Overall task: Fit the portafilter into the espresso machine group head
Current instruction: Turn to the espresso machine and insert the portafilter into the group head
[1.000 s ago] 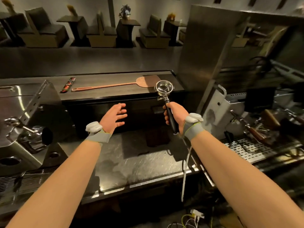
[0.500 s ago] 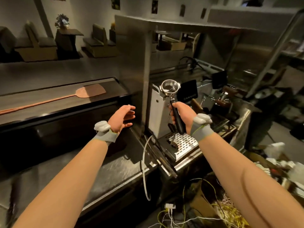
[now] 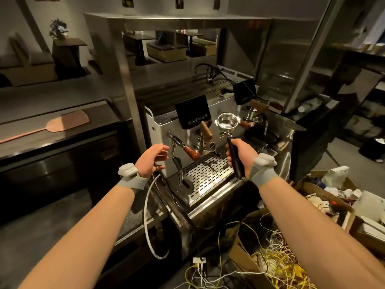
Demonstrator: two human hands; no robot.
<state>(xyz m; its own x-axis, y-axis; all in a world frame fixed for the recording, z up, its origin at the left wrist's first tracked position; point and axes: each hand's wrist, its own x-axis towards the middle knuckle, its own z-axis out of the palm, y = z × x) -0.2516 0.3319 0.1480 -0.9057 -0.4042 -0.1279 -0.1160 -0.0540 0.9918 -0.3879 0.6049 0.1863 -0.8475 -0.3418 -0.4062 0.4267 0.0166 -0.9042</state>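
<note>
I am holding one portafilter [image 3: 227, 124] upright in my right grip [image 3: 241, 156], fingers wrapping tight around its black handle, the shiny empty basket pointing up. It is hanging in open air in front of the espresso machine [image 3: 164, 130], above the slotted drip tray [image 3: 205, 176] and touching nothing else. My left grip [image 3: 151, 159] is floating empty just beside the machine's left front corner, fingers loosely curling and apart. A pale band is wrapping each of my two wrists.

On the machine's front I am seeing two wood-handled levers [image 3: 206, 130] and one steam wand [image 3: 177, 161] at the left. The space between the levers and the tray is standing free. A dark control panel [image 3: 192, 114] is showing a row of small icons, too small to read; no brand name is legible. The group head itself is hard to make out.

A steel post [image 3: 127, 80] is rising just left of the machine. On the dark bench [image 3: 62, 142] farther left, one flat wooden peel [image 3: 60, 124] is lying. Below and right, boxes and tangled yellow and white cables [image 3: 277, 257] are crowding the floor.
</note>
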